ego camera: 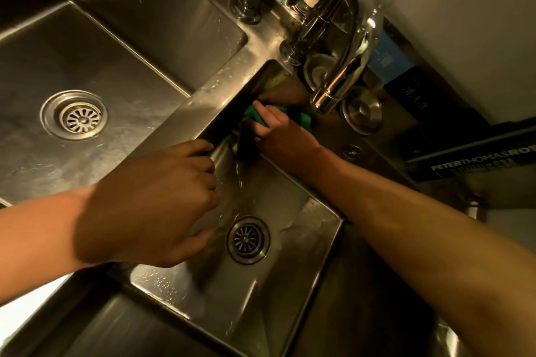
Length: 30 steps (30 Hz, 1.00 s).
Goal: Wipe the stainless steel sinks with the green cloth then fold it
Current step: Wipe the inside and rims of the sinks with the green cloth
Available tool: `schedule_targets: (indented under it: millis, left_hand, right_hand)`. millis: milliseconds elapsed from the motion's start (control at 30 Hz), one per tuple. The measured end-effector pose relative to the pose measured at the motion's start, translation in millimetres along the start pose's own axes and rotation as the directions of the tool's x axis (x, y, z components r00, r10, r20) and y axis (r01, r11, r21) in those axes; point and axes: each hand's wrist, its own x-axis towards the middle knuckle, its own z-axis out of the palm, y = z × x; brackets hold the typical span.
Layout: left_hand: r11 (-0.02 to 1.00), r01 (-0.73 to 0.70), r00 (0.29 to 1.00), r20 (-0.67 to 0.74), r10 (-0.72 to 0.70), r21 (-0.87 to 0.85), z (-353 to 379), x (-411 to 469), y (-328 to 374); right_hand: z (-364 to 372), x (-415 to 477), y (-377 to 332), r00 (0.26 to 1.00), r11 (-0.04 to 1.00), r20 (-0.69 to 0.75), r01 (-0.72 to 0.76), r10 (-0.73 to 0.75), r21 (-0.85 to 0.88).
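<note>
In right sink [304,240]: right hand [282,136] presses green cloth [301,117].

Only 1 view is given, from a wide-angle camera worn on the head. It looks steeply down and forward, tilted so the sinks run diagonally across the frame. It sits close above the right sink [290,255], which fills the lower centre; the left sink [121,38] takes the upper left, the faucet [342,46] the upper centre. Both forearms enter from the lower edges.

Crumpled green cloth [301,118] pressed against right sink's [290,255] far wall
</note>
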Motion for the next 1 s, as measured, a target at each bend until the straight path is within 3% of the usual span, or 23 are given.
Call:
schedule_targets:
  millis: [133, 200, 267, 333, 367, 433, 467, 567, 667, 700, 733, 800, 833, 900, 1000]
  left_hand:
    - [1.000, -0.002, 1.000, -0.004, 0.002, 0.021, 0.8, 1.6, 0.4]
    - [1.000, -0.010, 1.000, -0.013, 0.010, 0.024, 2.8, 3.0, -1.1]
    - [1.000, -0.013, 1.000, -0.017, 0.013, 0.019, 5.2, 5.3, -1.6]
    - [1.000, 0.003, 1.000, -0.019, -0.003, -0.011, 8.1, 8.2, -0.2]
    - [1.000, 0.013, 1.000, -0.009, -0.013, -0.027, 8.5, 9.2, 0.6]
    - [1.000, 0.015, 0.999, 0.032, -0.014, -0.026, 6.2, 9.7, 0.2]
    - [1.000, 0.006, 0.999, 0.052, -0.005, -0.022, 3.5, 8.7, -0.7]
    - [1.000, -0.003, 0.995, 0.095, 0.003, 0.002, -7.1, 5.3, -0.7]
    - [0.996, -0.010, 0.987, 0.161, -0.005, 0.092, -12.3, 5.3, 2.9]
    - [0.995, -0.012, 0.985, 0.171, -0.005, 0.096, -13.8, 5.3, 3.6]
    - [0.995, -0.012, 0.984, 0.177, -0.005, 0.097, -15.5, 5.8, 3.8]
    - [0.995, -0.004, 0.982, 0.186, -0.014, 0.096, -18.3, 6.4, 4.2]
    - [0.996, -0.003, 0.981, 0.192, -0.015, 0.093, -18.7, 6.2, 4.5]
    - [0.997, -0.007, 0.980, 0.197, -0.008, 0.076, -18.0, 5.3, 4.7]
    - [0.999, -0.006, 0.982, 0.187, -0.003, 0.044, -17.8, 4.9, 4.6]
  right_hand:
    - [20.6, 17.3, -24.9, 0.998, 0.987, -0.058, 0.024, -0.015, 0.160]
    - [30.7, 17.8, -39.9, 0.996, 0.968, -0.056, -0.050, 0.066, 0.248]
    - [43.5, 16.9, -68.0, 0.975, 0.877, 0.102, -0.220, 0.195, 0.427]
    - [46.8, 15.2, -104.6, 0.902, 0.671, 0.291, -0.431, 0.318, 0.603]
    - [46.0, 12.1, -122.3, 0.849, 0.494, 0.342, -0.516, 0.402, 0.700]
    - [38.5, 5.9, -150.6, 0.722, 0.127, 0.451, -0.591, 0.525, 0.797]
    - [35.5, 3.4, -160.4, 0.686, 0.058, 0.474, -0.598, 0.552, 0.799]
    - [29.4, -10.8, -171.0, 0.666, 0.220, 0.366, -0.626, 0.650, 0.748]
    - [31.5, -17.7, -166.5, 0.576, 0.233, 0.310, -0.680, 0.757, 0.695]
    - [30.9, -14.1, -165.0, 0.601, 0.242, 0.313, -0.664, 0.735, 0.707]
    - [31.6, -7.1, -164.9, 0.681, 0.308, 0.288, -0.612, 0.673, 0.728]
    - [34.8, 10.7, -173.6, 0.868, 0.539, 0.209, -0.450, 0.449, 0.711]
    - [38.4, 16.9, -177.4, 0.910, 0.594, 0.212, -0.397, 0.357, 0.700]
    - [52.4, 20.8, -174.8, 0.895, 0.451, 0.217, -0.391, 0.390, 0.802]
    - [73.8, 14.1, -164.6, 0.737, 0.252, 0.279, -0.520, 0.616, 0.816]
